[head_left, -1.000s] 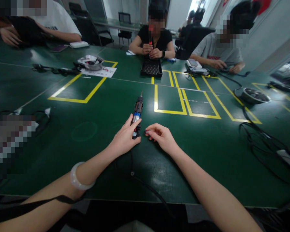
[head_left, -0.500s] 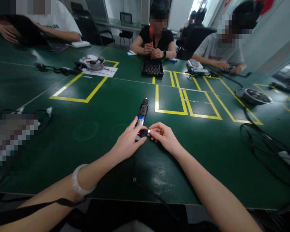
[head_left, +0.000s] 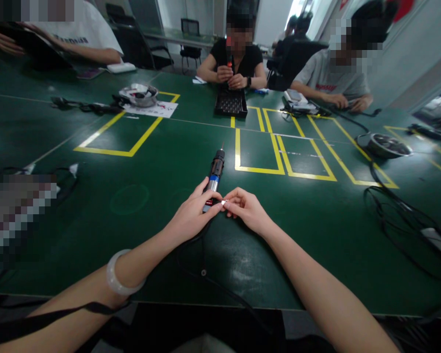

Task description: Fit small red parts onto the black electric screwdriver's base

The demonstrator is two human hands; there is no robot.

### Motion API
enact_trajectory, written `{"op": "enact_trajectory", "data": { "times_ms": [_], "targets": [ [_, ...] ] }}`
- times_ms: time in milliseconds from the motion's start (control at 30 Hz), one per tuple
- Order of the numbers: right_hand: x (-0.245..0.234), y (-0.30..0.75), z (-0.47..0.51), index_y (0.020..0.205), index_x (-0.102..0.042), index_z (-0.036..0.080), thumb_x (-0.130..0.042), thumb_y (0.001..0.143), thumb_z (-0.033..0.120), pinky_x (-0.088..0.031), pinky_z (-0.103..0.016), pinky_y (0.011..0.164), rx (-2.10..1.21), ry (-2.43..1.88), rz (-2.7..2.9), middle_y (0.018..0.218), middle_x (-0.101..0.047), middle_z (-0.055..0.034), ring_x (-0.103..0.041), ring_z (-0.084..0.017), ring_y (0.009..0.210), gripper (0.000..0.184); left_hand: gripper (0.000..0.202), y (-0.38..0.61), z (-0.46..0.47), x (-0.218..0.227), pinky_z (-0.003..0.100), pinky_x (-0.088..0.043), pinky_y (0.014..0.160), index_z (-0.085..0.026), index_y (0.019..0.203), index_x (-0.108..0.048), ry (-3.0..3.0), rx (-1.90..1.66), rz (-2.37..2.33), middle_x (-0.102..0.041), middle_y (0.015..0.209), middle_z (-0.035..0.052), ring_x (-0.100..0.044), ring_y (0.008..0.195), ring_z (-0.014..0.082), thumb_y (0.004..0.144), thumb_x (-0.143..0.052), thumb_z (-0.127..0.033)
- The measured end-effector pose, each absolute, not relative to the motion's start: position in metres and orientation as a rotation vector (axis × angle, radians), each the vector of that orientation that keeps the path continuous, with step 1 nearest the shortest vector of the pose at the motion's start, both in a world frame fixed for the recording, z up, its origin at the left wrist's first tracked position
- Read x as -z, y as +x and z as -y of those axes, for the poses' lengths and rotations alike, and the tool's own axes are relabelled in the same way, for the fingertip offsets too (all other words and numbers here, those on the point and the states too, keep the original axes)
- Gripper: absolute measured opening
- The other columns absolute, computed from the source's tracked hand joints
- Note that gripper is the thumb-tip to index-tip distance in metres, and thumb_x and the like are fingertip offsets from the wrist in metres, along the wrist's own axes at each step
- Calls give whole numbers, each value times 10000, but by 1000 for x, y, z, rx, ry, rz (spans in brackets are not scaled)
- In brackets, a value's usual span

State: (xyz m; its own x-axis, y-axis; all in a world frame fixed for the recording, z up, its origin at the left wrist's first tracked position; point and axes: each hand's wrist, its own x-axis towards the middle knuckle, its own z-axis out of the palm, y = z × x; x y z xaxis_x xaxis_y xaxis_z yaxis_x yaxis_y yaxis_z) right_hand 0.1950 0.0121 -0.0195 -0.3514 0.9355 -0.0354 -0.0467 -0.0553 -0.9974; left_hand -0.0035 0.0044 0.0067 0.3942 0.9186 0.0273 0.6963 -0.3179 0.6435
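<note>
An electric screwdriver (head_left: 214, 176) with a blue band and a thin bit lies on the green table, bit pointing away from me. My left hand (head_left: 193, 213) rests against its rear part and hides some of it. Between the hands is a small shiny whitish piece (head_left: 224, 201), too small to name. My right hand (head_left: 248, 208) pinches it with thumb and fingers. The left thumb and forefinger close on its other side. A black cable (head_left: 203, 250) runs below the hands toward the table's near edge.
Yellow tape outlines (head_left: 260, 170) mark the table. Across it a person works over a black tray (head_left: 231, 105); other people sit on both sides. A metal bowl (head_left: 389, 145) and coiled black cables (head_left: 393, 215) lie right, another filled bowl (head_left: 138, 95) back left.
My left thumb and forefinger have come together at the small shiny piece, beside the right fingertips. The screwdriver stays about where it was.
</note>
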Motion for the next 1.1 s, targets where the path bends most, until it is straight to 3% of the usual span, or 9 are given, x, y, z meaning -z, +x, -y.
{"op": "enact_trajectory", "data": {
  "times_ms": [233,467,567,633,700,933,1100],
  "targets": [
    [23,191,-10,952,-552,207,-803,740,424,-464,-240,607,-1485,-986,1441,772,-639,39,-574,-90,625,393,352,-5,-5,-6,434,-383,1163,-212,1079,-678,2128,-580,-1361,-298,1649,102,-256,1540,273,989,-452,-467],
    [18,196,-9,930,-589,198,-677,839,285,-400,-248,595,-1113,-1161,1775,775,-588,25,-514,-107,638,154,329,-5,-6,-6,425,-358,1179,-203,1042,-670,2124,-581,-1339,-288,1653,106,-217,1554,258,986,-452,-444],
    [17,199,-10,909,-607,201,-667,845,244,-405,-259,634,-921,-1203,1900,778,-574,22,-515,-119,672,98,402,-7,-6,-5,444,-325,1204,-198,1259,-609,2125,-555,-1345,-248,1665,131,-217,1553,260,954,-499,-438],
    [19,201,-12,905,-609,201,-661,851,234,-415,-265,664,-871,-1203,1914,795,-581,16,-529,-126,703,82,648,-8,-7,-2,454,-280,1229,-174,1489,-441,2138,-516,-1344,-181,1679,160,-197,1558,270,909,-560,-436],
    [20,203,-13,900,-613,202,-666,853,231,-420,-270,682,-826,-1199,1920,811,-582,10,-538,-134,729,77,849,-10,-8,1,457,-247,1245,-141,1604,-265,2163,-477,-1339,-113,1689,180,-167,1562,289,872,-598,-413],
    [22,194,-11,920,-612,208,-678,860,201,-425,-275,696,-806,-1196,1953,831,-576,2,-560,-149,765,89,919,-9,-9,5,457,-273,1236,-130,1653,-138,2185,-383,-1408,-43,1700,153,-159,1560,311,870,-552,-372],
    [25,188,-9,955,-584,212,-654,871,180,-440,-291,732,-769,-1207,2000,905,-605,-14,-567,-162,792,113,876,-8,-8,3,497,-258,1234,-142,1651,-171,2195,-365,-1414,-44,1698,164,-159,1556,337,884,-533,-358]
  ]
}}
